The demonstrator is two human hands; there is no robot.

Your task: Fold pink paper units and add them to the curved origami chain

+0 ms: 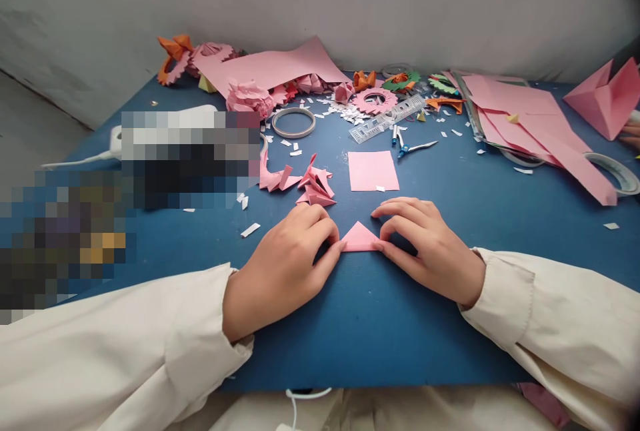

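Observation:
A small pink paper triangle (359, 237) lies on the blue table, its point facing away from me and a folded strip along its near edge. My left hand (293, 251) pinches its left corner between thumb and fingers. At the right corner, my right hand (425, 244) grips the paper the same way, with its other fingers curled above. Just beyond lies a flat pink paper square (373, 169) with a white scrap on it. Folded pink paper pieces (317, 184) sit past my left hand.
Behind are a tape roll (294, 123), a clear stencil ruler (387, 119), a compass (415, 147), paper scraps and crumpled pink paper (250, 99). Pink sheets (530, 114) are stacked at right, by another tape roll (617, 174). A person's fingers show at the right edge. The left side is pixelated.

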